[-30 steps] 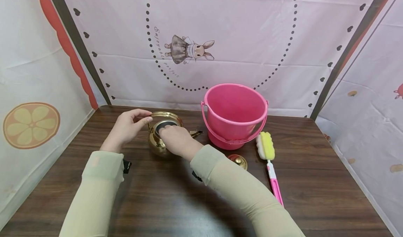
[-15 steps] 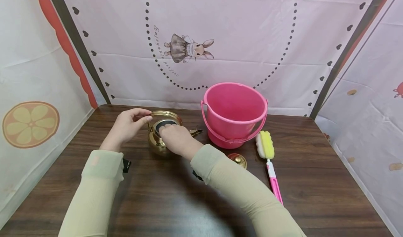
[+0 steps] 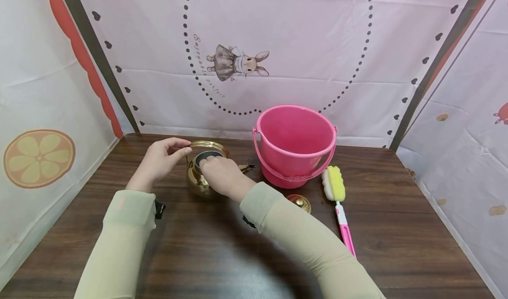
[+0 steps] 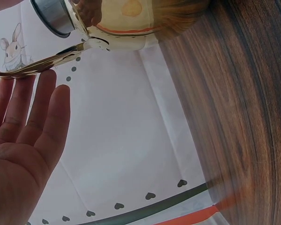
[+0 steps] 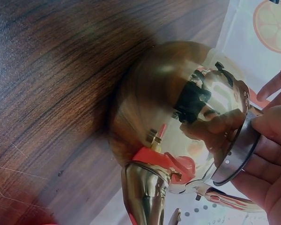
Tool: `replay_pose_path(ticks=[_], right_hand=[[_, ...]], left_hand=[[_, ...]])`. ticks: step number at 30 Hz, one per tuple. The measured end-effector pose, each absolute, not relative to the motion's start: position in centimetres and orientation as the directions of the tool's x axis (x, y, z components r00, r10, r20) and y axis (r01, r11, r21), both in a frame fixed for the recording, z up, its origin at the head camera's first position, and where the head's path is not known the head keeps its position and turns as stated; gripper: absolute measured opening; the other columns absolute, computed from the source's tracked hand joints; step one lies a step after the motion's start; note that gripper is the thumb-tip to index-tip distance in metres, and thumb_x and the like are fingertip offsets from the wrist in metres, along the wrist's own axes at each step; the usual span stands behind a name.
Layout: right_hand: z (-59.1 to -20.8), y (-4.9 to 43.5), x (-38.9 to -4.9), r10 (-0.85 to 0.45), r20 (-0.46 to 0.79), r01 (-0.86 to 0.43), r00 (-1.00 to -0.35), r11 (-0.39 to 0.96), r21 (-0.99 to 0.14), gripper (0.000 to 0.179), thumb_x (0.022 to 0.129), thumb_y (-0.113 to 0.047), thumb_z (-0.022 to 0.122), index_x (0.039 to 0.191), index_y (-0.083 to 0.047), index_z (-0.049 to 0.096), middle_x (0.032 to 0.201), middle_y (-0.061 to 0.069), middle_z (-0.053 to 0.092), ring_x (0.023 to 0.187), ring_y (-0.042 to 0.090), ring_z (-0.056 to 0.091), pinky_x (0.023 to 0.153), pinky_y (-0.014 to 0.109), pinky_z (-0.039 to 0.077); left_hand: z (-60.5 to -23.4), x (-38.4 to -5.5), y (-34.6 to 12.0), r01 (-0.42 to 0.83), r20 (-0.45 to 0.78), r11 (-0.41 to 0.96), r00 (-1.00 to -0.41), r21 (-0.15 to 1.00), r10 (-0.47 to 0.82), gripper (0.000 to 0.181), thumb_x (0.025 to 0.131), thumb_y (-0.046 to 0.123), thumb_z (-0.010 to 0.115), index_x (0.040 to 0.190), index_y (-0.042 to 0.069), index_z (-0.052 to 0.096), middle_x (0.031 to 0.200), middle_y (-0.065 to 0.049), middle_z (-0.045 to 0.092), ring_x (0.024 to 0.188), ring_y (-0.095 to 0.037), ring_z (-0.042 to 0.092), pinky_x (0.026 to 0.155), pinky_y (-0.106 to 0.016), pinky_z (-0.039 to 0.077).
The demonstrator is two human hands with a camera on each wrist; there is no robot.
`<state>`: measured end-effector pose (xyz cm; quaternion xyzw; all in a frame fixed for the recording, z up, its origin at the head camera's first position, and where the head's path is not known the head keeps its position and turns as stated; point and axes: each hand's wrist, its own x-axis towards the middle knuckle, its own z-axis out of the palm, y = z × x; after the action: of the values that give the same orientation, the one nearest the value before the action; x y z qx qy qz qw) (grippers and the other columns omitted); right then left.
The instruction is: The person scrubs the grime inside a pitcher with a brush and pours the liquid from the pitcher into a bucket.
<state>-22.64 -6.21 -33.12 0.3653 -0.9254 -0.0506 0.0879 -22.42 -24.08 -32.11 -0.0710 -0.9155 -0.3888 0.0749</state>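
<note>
A shiny gold teapot (image 3: 196, 185) stands upright and lidless toward the back of the table, its spout (image 3: 247, 168) pointing right. My left hand (image 3: 162, 161) pinches the teapot's raised handle (image 4: 42, 64) between thumb and fingers. At the open mouth is a silver metal ring (image 5: 237, 153), dark inside in the head view. My right hand (image 3: 222, 174) grips this ring, the thumb outside and the fingers reaching in behind its edge. What lies deeper in the teapot is hidden by that hand. The gold lid (image 3: 300, 203) with a round knob lies right of the teapot, partly behind my right sleeve.
A pink bucket (image 3: 283, 169) with its handle down stands behind the lid. A sponge brush (image 3: 344, 227) with a yellow and white head and pink handle lies at the right. Printed cloth (image 3: 317, 34) walls in the wooden table (image 3: 397, 228) at the back and sides.
</note>
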Motion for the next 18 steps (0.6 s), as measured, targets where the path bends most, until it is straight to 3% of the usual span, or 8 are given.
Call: replay_pose_path(ticks=[18], right_hand=[[-32.88, -6.05, -22.37, -0.703, 0.184, -0.671, -0.687, 0.711, 0.211, 0.021, 0.099, -0.017, 0.049, 0.113, -0.012, 0.063, 0.104, 0.000, 0.066, 0.094, 0.013, 0.064, 0.080, 0.028, 0.056]], left_hand=[[-31.98, -22.31, -24.15, 0.193, 0.195, 0.687, -0.978, 0.701, 0.075, 0.038, 0.095, 0.037, 0.054, 0.120, 0.009, 0.062, 0.107, -0.014, 0.065, 0.091, -0.022, 0.057, 0.071, -0.028, 0.047]])
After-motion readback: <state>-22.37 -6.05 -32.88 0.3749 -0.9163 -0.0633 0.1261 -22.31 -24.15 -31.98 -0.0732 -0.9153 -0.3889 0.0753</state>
